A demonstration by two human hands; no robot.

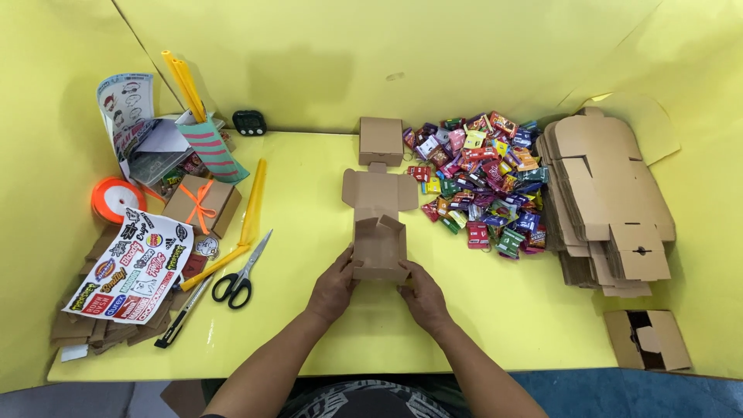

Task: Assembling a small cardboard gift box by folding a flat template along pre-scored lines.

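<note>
A bright yellow table (309,224), walled in at the back and on both sides by yellow panels (433,54), carries a half-folded brown cardboard box (378,232) at its near middle, with its lid flaps lying open toward the back. The left hand (333,288) and the right hand (422,296) each clasp a near corner of it, fingers curled on the walls. A heap of wrapped candies (484,182) and a stack of flat box blanks (607,201) lie to the right, and scissors (244,272), a sticker sheet (131,275) and an orange ribbon roll (116,197) to the left.

left hand (333,288): bare, no glove or ring | right hand (424,298): bare | forearms: no sleeves in view | torso: dark garment with pale swirling print (364,401)
</note>
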